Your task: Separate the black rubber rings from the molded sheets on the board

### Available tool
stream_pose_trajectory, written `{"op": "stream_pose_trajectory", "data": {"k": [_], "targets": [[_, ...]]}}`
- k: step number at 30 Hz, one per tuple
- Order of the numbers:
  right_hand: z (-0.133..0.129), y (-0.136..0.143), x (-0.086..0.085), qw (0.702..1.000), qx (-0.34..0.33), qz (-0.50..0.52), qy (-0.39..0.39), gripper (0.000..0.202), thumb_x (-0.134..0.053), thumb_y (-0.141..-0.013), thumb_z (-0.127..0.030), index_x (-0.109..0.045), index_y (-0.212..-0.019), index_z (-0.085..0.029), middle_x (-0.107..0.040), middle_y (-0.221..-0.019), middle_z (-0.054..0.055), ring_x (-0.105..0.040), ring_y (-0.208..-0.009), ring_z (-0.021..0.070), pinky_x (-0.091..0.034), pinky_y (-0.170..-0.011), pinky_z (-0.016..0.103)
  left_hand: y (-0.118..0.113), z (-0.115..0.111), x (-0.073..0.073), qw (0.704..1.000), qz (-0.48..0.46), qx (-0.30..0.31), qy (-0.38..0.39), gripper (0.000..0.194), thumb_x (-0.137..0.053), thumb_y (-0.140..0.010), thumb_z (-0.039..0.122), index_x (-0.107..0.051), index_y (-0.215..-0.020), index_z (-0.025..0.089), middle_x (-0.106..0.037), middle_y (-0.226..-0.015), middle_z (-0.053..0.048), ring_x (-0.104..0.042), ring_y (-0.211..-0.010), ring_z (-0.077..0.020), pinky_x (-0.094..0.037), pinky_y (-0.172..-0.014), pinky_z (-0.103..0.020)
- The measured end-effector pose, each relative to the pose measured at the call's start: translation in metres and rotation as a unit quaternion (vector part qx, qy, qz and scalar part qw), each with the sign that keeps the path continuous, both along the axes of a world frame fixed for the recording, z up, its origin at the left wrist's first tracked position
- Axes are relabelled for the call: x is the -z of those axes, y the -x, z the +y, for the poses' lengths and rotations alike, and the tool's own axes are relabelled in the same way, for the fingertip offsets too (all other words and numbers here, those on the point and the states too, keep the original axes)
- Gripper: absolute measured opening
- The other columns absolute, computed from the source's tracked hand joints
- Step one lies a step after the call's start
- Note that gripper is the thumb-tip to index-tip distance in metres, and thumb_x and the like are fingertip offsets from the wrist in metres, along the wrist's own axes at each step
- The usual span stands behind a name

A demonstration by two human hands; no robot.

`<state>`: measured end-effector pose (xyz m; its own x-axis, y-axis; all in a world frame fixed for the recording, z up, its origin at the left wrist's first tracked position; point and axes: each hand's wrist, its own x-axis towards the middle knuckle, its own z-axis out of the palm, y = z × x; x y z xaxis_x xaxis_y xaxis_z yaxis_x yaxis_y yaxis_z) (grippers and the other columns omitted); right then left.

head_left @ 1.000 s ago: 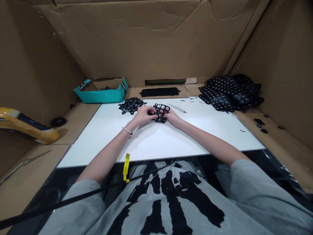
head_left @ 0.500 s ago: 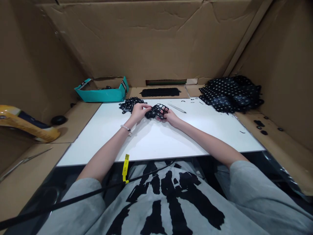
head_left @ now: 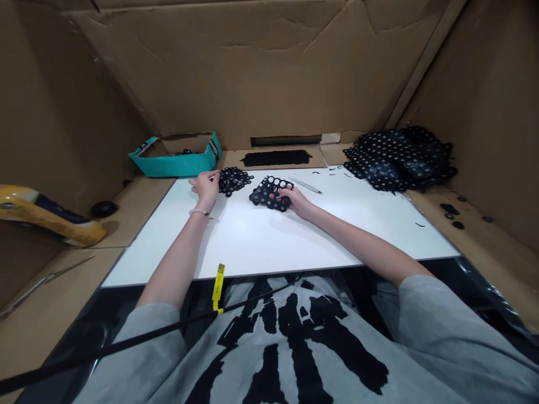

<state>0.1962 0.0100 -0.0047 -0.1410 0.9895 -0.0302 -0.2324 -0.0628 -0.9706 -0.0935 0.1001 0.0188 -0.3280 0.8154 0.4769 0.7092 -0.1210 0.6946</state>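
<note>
My right hand [head_left: 298,202] grips a black rubber-like sheet [head_left: 266,197] over the white board. Large round holes run along the sheet's far edge, and smaller spots cover the rest. My left hand [head_left: 205,188] is at the left side of a pile of small black rings [head_left: 234,179]. Its thumb and fingers are pinched together; whatever they hold, if anything, is too small to make out. Beyond my right hand lies a grey pen-like tool [head_left: 306,186] with a dark tip.
A teal-sided box [head_left: 172,165] stands behind the board [head_left: 236,247]. At the back lie a black ribbed strip [head_left: 275,157] and, to the right, a heap of black dotted sheets [head_left: 396,160]. Tweezers [head_left: 53,276] and a yellow-and-blue object [head_left: 50,216] are on the left. Black scraps [head_left: 450,209] lie right.
My left hand has let go of the black sheet and moved left to the ring pile. The sheet now lies flatter in my right hand, which has barely moved.
</note>
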Motion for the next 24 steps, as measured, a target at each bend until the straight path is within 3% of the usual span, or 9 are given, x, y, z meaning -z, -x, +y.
{"op": "stream_pose_trajectory", "data": {"k": [3,5,7,9,13,17,24], "targets": [[-0.002,0.0,-0.001,1.0,-0.002,0.022,0.014,0.039,-0.081,-0.056,-0.027,-0.046,-0.072,-0.022,-0.067,-0.073,-0.001,-0.065,-0.084,0.018,-0.048,-0.075,0.027,-0.018,-0.014,-0.007,0.994,0.084,0.057,-0.044,0.033,-0.061,-0.091,0.043,-0.077,-0.109,0.02,-0.067,-0.13,-0.018,-0.046,-0.125,-0.0444,-0.033,-0.099,-0.067],[-0.001,0.0,0.001,0.999,0.005,0.044,0.01,0.046,-0.084,-0.051,-0.022,-0.045,-0.075,-0.022,-0.068,-0.073,-0.003,-0.068,-0.088,0.0186,-0.049,-0.082,0.029,-0.035,-0.025,-0.016,0.976,0.137,0.165,-0.049,0.033,-0.057,-0.093,0.042,-0.076,-0.11,0.021,-0.071,-0.119,-0.014,-0.053,-0.115,-0.0364,-0.037,-0.101,-0.057],[0.0,0.001,0.004,0.998,0.008,0.062,0.012,0.048,-0.082,-0.049,-0.018,-0.046,-0.081,-0.022,-0.071,-0.077,-0.002,-0.069,-0.086,0.0187,-0.051,-0.083,0.031,-0.052,-0.037,-0.025,0.938,0.184,0.293,-0.021,0.033,-0.057,-0.093,0.044,-0.077,-0.106,0.022,-0.075,-0.107,-0.009,-0.057,-0.104,-0.0292,-0.039,-0.099,-0.047],[0.003,0.001,0.007,0.997,0.009,0.071,0.014,0.049,-0.079,-0.049,-0.015,-0.047,-0.086,-0.023,-0.074,-0.082,-0.001,-0.069,-0.082,0.0181,-0.052,-0.084,0.034,-0.066,-0.048,-0.029,0.903,0.223,0.367,0.013,0.033,-0.062,-0.089,0.048,-0.076,-0.103,0.022,-0.075,-0.102,-0.007,-0.057,-0.1,-0.0272,-0.04,-0.095,-0.043],[0.004,0.003,0.01,0.996,0.014,0.092,0.006,0.054,-0.075,-0.052,-0.011,-0.044,-0.094,-0.025,-0.073,-0.083,-0.004,-0.07,-0.084,0.0177,-0.054,-0.089,0.036,-0.086,-0.065,-0.022,0.898,0.259,0.353,0.042,0.032,-0.071,-0.083,0.047,-0.076,-0.102,0.022,-0.075,-0.102,-0.008,-0.053,-0.103,-0.0307,-0.039,-0.091,-0.043],[0.0,0.006,0.006,0.994,-0.003,0.108,0.009,0.065,-0.081,-0.053,-0.014,-0.044,-0.104,-0.028,-0.072,-0.085,-0.006,-0.07,-0.091,0.0188,-0.055,-0.09,0.038,-0.097,-0.067,-0.01,0.91,0.224,0.345,0.054,0.027,-0.069,-0.084,0.045,-0.075,-0.093,0.02,-0.076,-0.097,-0.008,-0.054,-0.101,-0.0302,-0.041,-0.089,-0.042],[-0.001,0.003,0.006,0.998,-0.048,0.023,-0.042,0.037,-0.089,-0.054,-0.028,-0.068,-0.082,-0.017,-0.073,-0.086,0.003,-0.067,-0.085,0.0188,-0.052,-0.091,0.035,-0.097,-0.057,0.0,0.889,0.077,0.435,0.121,0.029,-0.073,-0.077,0.046,-0.077,-0.082,0.018,-0.077,-0.086,-0.005,-0.066,-0.082,-0.0218,-0.049,-0.086,-0.035]]}}
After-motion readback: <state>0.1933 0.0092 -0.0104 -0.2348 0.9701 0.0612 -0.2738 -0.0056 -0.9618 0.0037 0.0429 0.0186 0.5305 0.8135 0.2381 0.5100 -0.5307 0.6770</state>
